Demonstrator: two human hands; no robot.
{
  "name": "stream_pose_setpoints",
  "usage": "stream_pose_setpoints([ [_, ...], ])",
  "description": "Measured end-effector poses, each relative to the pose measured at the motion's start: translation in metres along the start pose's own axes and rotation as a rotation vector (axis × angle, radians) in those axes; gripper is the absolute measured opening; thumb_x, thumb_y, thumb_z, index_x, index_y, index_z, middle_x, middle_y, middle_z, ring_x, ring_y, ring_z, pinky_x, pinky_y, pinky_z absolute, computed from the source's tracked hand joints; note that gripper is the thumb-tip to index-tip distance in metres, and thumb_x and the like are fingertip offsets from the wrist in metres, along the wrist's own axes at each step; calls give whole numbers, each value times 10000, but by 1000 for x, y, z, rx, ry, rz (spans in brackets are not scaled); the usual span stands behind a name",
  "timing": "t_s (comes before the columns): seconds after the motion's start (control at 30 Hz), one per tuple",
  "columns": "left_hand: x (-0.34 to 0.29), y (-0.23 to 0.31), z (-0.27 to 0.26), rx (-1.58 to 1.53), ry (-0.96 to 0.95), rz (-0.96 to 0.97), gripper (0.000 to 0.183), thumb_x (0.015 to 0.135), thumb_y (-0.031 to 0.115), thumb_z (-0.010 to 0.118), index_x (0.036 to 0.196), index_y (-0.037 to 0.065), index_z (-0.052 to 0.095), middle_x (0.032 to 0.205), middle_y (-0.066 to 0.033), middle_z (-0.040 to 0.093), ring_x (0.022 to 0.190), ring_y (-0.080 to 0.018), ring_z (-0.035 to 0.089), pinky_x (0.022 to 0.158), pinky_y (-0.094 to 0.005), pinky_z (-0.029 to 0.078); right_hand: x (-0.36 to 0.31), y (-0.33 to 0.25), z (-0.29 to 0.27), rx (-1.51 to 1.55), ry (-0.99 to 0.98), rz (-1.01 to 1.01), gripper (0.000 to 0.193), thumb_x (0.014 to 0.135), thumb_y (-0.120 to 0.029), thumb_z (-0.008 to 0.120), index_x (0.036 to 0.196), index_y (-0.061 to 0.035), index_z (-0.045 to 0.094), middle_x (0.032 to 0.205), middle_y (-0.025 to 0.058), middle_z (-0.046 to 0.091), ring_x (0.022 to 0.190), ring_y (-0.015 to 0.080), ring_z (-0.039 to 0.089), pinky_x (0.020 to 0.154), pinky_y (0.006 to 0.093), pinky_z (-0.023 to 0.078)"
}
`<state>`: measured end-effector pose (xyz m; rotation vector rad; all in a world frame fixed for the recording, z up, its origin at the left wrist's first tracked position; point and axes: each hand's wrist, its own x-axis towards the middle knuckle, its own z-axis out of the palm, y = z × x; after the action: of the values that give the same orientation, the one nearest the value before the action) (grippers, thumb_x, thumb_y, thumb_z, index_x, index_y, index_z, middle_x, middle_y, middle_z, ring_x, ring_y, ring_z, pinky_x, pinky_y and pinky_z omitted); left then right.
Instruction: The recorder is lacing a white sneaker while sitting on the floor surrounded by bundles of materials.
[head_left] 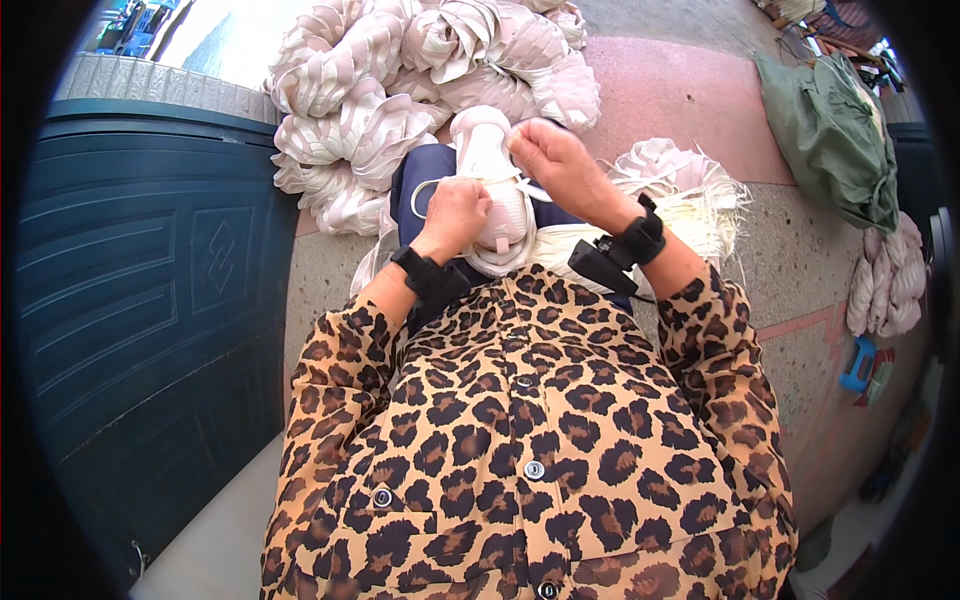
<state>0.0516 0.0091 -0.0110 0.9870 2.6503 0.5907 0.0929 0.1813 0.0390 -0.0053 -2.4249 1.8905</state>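
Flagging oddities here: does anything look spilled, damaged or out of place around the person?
Nothing looks clearly spilled or damaged. The untidiest spot is the bundle of pale strands right of the shoe, its loose ends splayed. A blue object also lies on the floor at far right; its kind is unclear.

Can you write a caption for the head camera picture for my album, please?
Two hands busy at a laced, pale shoe upper on a lap, with piled bundles beyond.
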Motion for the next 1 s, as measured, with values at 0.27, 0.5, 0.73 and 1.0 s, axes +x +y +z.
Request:
stream_pose_setpoints([
  [0.27,-7,2,1,-82,97,39,193,739,25,535,921,-11,588,760,-156,598,806,-314,537,708,-390,443,-24,71,25,-176,-114,60,198,754,-101,560,923,2,554,852,170,615,844,302,606,732,343,468],
  [0.5,-5,7,18,-109,173,20,181,760,19,507,935,-16,539,803,-188,573,812,-338,527,722,-409,439,-23,67,27,-310,-118,80,219,745,-71,564,958,-27,539,883,166,615,862,325,589,739,373,465],
  [0.73,-5,9,10,-183,169,-46,267,748,72,564,1008,19,541,782,-160,577,843,-314,525,733,-401,427,-11,73,26,-177,-184,51,189,743,-77,577,918,-17,537,876,182,604,846,311,594,711,364,459],
  [1.0,2,13,-4,83,-26,172,293,716,211,634,983,95,606,848,-85,636,830,-296,536,705,-409,420,-12,49,-11,227,-273,368,146,818,-131,600,908,-25,554,700,-74,473,559,1,408,483,153,358],
])
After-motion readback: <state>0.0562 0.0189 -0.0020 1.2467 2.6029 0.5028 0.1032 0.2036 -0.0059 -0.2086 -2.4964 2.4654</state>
